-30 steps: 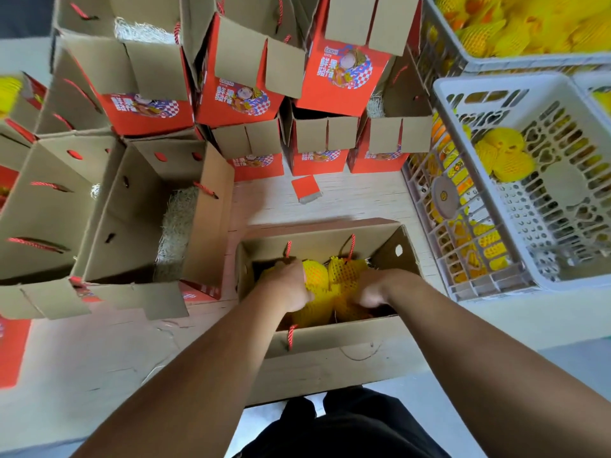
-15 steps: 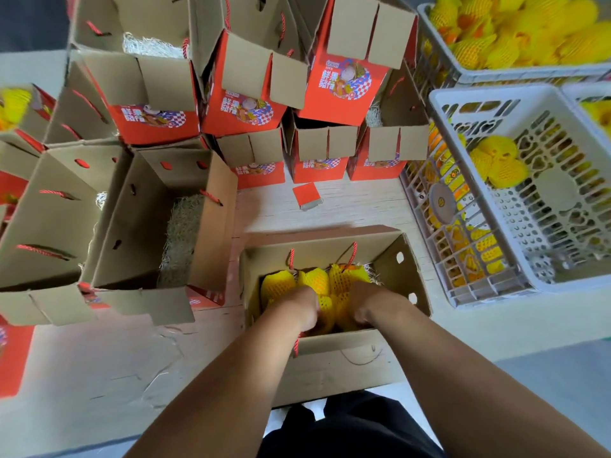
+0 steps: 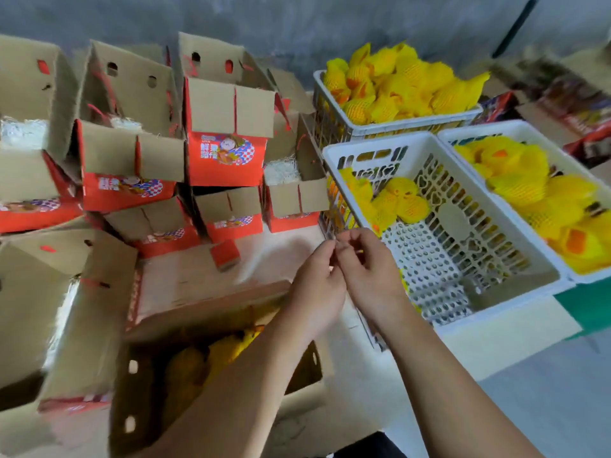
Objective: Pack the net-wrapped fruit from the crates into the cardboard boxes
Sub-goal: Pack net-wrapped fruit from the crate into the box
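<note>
At far left, open cardboard boxes (image 3: 129,160) stand stacked on the bench (image 3: 271,259). The near box (image 3: 211,368) below already holds yellow net-wrapped fruit (image 3: 228,348). Above its right edge the left hand (image 3: 317,285) and right hand (image 3: 367,276) meet, fingers curled with tips together; whether they pinch anything I cannot tell. The next fruit (image 3: 400,200) lies ahead and right in the nearest white crate (image 3: 496,312), closer to the right hand.

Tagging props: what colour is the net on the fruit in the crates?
Yellow net on the fruit, lying in the white crate; some orange shows through. Only the head view shows it.
</note>
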Action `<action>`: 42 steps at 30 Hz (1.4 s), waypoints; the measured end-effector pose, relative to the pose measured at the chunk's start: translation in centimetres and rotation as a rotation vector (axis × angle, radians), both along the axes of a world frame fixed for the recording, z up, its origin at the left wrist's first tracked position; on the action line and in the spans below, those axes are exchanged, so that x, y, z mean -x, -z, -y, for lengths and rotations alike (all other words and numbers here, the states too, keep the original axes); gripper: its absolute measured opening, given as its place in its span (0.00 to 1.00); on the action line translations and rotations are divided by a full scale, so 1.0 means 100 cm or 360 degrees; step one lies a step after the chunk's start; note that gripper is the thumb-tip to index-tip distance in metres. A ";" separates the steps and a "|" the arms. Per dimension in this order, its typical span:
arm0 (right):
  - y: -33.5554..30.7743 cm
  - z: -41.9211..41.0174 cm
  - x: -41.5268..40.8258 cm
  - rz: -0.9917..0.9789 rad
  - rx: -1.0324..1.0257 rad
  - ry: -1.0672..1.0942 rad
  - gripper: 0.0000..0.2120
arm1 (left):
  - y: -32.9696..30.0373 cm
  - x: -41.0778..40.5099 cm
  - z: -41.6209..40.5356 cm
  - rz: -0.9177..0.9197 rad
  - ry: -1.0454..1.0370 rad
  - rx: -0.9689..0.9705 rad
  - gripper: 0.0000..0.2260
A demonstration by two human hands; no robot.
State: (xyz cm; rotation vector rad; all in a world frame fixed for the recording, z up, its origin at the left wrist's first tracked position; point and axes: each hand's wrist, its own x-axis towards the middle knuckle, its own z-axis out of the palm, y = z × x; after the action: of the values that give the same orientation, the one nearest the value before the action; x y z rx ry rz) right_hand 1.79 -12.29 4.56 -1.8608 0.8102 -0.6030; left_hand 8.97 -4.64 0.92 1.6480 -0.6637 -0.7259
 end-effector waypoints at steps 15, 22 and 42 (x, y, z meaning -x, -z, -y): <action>0.097 0.323 -0.025 -0.1044 0.0573 -0.0351 0.26 | 0.029 -0.033 0.208 0.1640 0.0110 -0.0970 0.07; 0.129 0.344 -0.072 -0.1613 0.1644 -0.0903 0.37 | 0.021 -0.031 0.210 0.1677 0.0155 -0.1202 0.11; 0.107 0.366 -0.041 -0.0857 0.0922 -0.0234 0.34 | 0.021 -0.029 0.213 0.1640 0.0268 -0.1395 0.23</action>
State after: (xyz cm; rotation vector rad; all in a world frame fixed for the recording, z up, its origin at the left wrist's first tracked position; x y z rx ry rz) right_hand 5.85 -48.86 -6.18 -2.6550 0.8846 -0.2467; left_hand 11.91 -25.91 -1.20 2.8369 -1.3258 -0.2038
